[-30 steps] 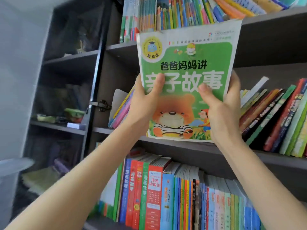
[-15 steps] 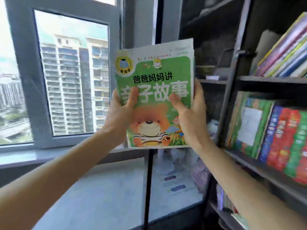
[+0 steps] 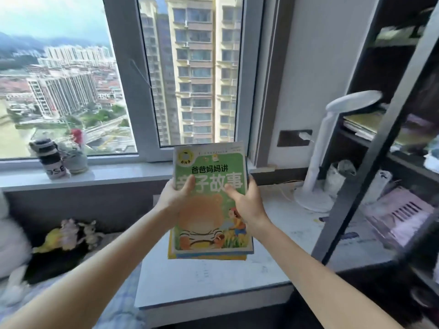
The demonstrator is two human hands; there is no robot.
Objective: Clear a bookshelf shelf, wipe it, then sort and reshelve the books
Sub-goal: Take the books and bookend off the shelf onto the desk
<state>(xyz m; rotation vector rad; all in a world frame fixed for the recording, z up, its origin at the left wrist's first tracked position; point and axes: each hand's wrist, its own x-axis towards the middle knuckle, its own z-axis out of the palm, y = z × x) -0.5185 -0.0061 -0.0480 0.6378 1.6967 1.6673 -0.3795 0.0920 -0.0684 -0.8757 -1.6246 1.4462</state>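
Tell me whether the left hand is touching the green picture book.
Touching. In the head view the left hand has its thumb laid across the cover of the green picture book, gripping its left edge.

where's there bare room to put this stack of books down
Desk: bare from its front edge to under the books, left of the lamp base. Windowsill: free between the plant pot and the books. Crowded by the bags beside the lamp.

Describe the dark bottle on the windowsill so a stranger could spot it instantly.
Start at the big window and drop to its pale sill. At the sill's left end stands the bottle, beside a potted plant. It alone is banded black and white, lettered near its base.
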